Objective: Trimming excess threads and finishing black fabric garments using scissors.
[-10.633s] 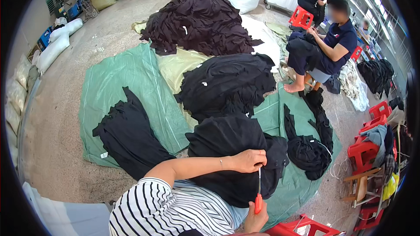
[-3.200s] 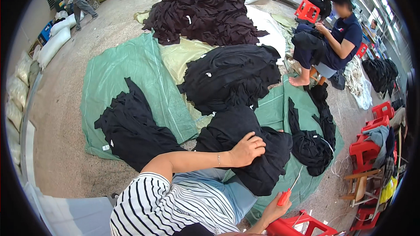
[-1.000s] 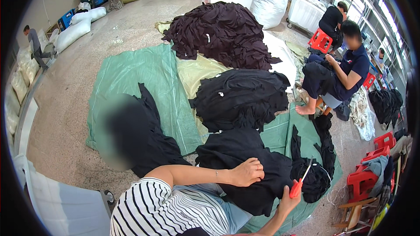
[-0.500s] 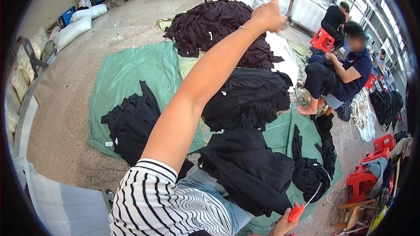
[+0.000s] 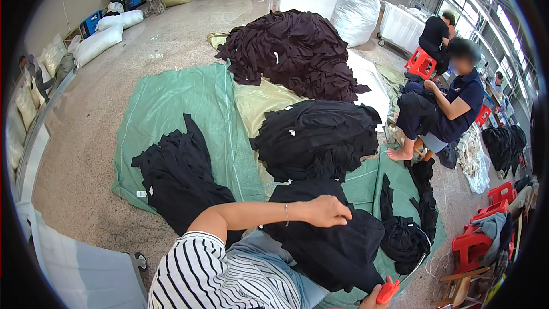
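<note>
My left hand (image 5: 329,212) hangs over a black garment (image 5: 326,240) spread across my lap, its fingers curled closed. Whatever they pinch, if anything, is too small to see. At the lower right, my right hand (image 5: 373,299) grips a red-handled tool (image 5: 388,292) with a thin pale shaft pointing up and right, beside the garment's edge. Much of this hand is cut off by the picture's lower edge. Black clothing (image 5: 403,234) lies crumpled to the right of my lap, and a pile of black garments (image 5: 320,140) sits just beyond it.
Another black garment (image 5: 180,166) rests on the green sheet (image 5: 177,91) at left. A dark brown clothing heap (image 5: 291,51) stands farther back. A seated person (image 5: 457,97) handles dark cloth at right. Red stools (image 5: 472,246) line the right side; a grey wheeled bin (image 5: 86,269) stands lower left.
My left arm was stretched far up and forward with a finger pointing out; now it is bent, the hand low over the garment. The right hand with the red-handled tool moved slightly down.
</note>
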{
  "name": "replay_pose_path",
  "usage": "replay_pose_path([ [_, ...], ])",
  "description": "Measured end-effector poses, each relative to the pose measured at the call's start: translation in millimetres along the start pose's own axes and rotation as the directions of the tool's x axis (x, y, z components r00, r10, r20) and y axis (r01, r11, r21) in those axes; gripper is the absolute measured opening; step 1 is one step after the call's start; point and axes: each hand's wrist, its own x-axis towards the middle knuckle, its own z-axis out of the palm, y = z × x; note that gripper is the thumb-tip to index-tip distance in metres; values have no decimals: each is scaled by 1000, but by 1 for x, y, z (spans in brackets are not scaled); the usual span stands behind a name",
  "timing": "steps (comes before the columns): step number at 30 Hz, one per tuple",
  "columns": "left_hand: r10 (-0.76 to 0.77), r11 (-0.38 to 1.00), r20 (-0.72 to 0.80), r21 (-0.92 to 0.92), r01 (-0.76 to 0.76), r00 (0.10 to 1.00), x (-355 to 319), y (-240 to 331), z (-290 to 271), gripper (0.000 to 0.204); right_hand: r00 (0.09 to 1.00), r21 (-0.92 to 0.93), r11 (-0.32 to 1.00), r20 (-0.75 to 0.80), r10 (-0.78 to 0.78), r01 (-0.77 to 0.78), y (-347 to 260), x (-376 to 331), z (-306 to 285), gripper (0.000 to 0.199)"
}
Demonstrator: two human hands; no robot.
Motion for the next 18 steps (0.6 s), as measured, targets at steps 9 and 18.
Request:
replay_pose_path([
  [9, -34, 997, 92, -71, 40, 995, -18, 9, 21, 24, 995, -5, 1000, 96, 26, -25, -2, -7, 3, 49],
  [18, -49, 997, 125, -51, 56, 991, -21, 7, 25, 24, 994, -36, 999, 104, 24, -20, -9, -8, 3, 46],
])
